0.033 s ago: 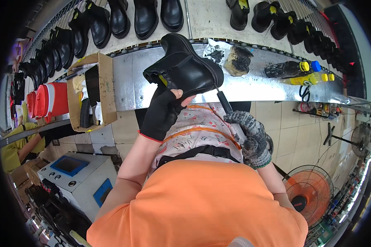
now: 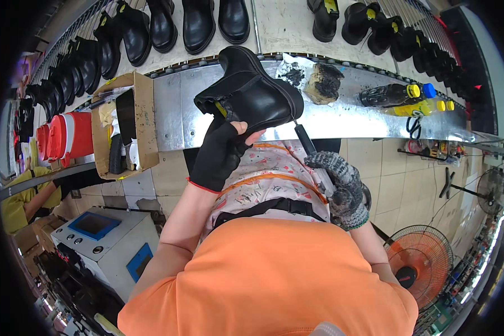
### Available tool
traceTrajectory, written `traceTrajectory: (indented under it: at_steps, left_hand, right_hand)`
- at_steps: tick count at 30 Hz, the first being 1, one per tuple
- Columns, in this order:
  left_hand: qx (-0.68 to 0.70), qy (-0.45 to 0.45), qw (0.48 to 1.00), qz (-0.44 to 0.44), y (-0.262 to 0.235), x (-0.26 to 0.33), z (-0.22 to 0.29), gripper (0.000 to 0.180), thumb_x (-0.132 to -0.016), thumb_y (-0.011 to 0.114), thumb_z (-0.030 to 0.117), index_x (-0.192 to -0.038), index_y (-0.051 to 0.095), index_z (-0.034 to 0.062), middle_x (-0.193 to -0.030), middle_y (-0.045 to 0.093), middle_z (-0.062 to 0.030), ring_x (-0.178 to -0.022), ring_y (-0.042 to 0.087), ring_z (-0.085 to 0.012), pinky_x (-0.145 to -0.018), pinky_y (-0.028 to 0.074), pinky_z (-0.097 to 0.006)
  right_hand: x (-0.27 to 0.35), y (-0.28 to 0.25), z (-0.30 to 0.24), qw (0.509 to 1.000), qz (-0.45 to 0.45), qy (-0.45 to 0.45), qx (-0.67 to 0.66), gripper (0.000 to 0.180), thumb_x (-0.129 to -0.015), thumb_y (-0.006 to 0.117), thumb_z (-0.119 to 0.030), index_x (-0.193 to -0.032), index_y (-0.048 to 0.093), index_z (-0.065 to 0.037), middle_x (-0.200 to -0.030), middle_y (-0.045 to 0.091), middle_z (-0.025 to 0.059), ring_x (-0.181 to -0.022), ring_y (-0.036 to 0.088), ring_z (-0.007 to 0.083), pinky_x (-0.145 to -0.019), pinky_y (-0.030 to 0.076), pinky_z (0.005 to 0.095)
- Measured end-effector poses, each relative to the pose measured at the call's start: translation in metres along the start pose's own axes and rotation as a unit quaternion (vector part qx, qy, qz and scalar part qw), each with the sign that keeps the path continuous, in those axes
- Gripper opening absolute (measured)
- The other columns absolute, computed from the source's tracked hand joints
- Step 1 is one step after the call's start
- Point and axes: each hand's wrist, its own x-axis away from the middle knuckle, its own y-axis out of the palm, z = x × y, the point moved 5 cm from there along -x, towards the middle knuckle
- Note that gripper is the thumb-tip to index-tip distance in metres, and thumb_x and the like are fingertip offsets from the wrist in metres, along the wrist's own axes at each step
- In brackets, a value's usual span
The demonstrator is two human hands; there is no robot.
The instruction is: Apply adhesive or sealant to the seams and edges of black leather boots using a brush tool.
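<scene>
Above the left hand's (image 2: 221,154) grip — black boot (image 2: 252,92)

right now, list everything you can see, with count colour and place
boot: one, black, held up over the metal bench
tool: one, dark handle, tip at the boot's heel
metal bench: one, silver, across the middle
boots in a row: many, black, beyond the bench
cardboard box: one, brown, bench left
bottles: a few, yellow and blue caps, bench right
fan: one, orange, lower right
left hand: black glove, holding the boot
right hand: grey knit glove, holding the tool
</scene>
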Motion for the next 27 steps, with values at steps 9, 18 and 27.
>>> traceTrajectory:
  at_steps: [9, 18, 27]
  left_hand:
    - [-0.081, 0.022, 0.995, -0.053, 0.013, 0.000, 0.027, 0.053, -0.074, 0.052, -0.005, -0.125, 0.039, -0.0017, -0.112, 0.055, -0.0178, -0.101, 0.059, -0.0303, -0.084, 0.054, -0.040]
    - [-0.262, 0.030, 0.956, -0.131, 0.062, -0.172, 0.077, 0.030, -0.080, 0.059, 0.005, -0.108, 0.052, -0.0029, -0.093, 0.060, -0.0118, -0.083, 0.063, -0.0228, -0.069, 0.058, -0.034]
    - [-0.630, 0.286, 0.718, 0.074, 0.119, -0.302, 0.036, 0.079, -0.071, 0.069, 0.034, -0.134, 0.030, 0.0063, -0.105, 0.059, -0.0231, -0.089, 0.061, -0.0365, -0.070, 0.050, -0.042]
  right_hand:
    - [-0.021, -0.017, 0.063, 0.923, 0.174, 0.118, -0.323, 0.068, -0.079, 0.062, -0.002, -0.136, 0.025, -0.006, -0.089, 0.055, 0.0069, -0.056, 0.054, 0.0089, -0.043, 0.048, 0.0223]
    - [-0.040, 0.038, 0.203, 0.866, 0.241, 0.194, -0.393, 0.031, -0.092, 0.040, -0.008, -0.123, 0.041, -0.011, -0.062, 0.044, 0.0004, -0.045, 0.044, 0.0099, -0.038, 0.039, 0.0237]
    - [-0.045, 0.024, 0.190, 0.934, 0.278, 0.044, 0.219, 0.027, -0.081, 0.060, -0.014, -0.106, 0.055, -0.005, -0.070, 0.056, 0.0057, -0.058, 0.054, 0.0150, -0.056, 0.047, 0.0293]
